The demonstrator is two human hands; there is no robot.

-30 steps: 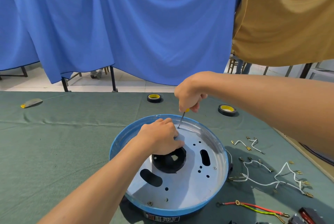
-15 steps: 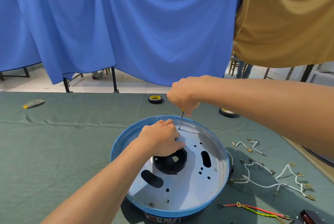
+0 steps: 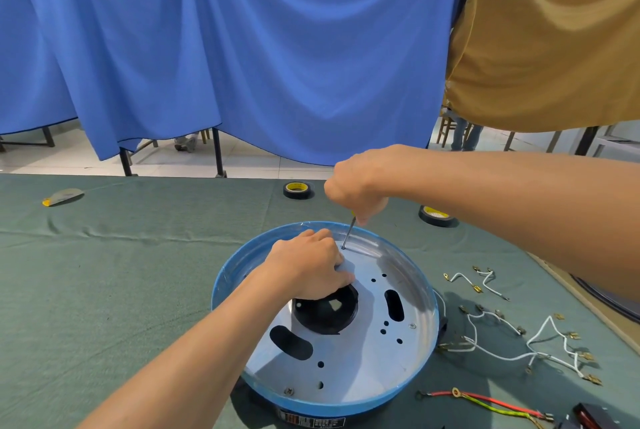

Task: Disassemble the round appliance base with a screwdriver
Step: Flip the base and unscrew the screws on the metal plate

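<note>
At the bottom right of the frame a red wire [image 3: 485, 398] and a yellow-green wire [image 3: 498, 410] lie side by side on the green-covered desk [image 3: 104, 307]. Just left of them is the base [image 3: 349, 363], low in the middle of the frame. It is a shallow round pan with a blue rim, a bare metal plate inside and a label on its near wall. The plate has two long slots, several small holes and a black centre opening. One screw [image 3: 289, 391] sits at its near edge.

The left hand [image 3: 308, 267] lies on the plate with bent fingers and grips the base, thumb at the edge of the black opening. Just beyond its knuckles the tip of the screwdriver [image 3: 349, 233] stands on the plate near the far rim, the shaft leaning slightly right. The right hand [image 3: 358, 186] is clenched around the handle above it, so only a sliver of yellow shows.

White wires [image 3: 535, 354] with metal terminals lie loose on the desk to the right of the base. Farther back are two tape rolls [image 3: 296, 190], one on either side of the right hand, and a grey piece [image 3: 64, 196] at far left. Behind the desk hang a blue cloth [image 3: 242, 47] and, at upper right, a tan cloth [image 3: 554, 47].
</note>
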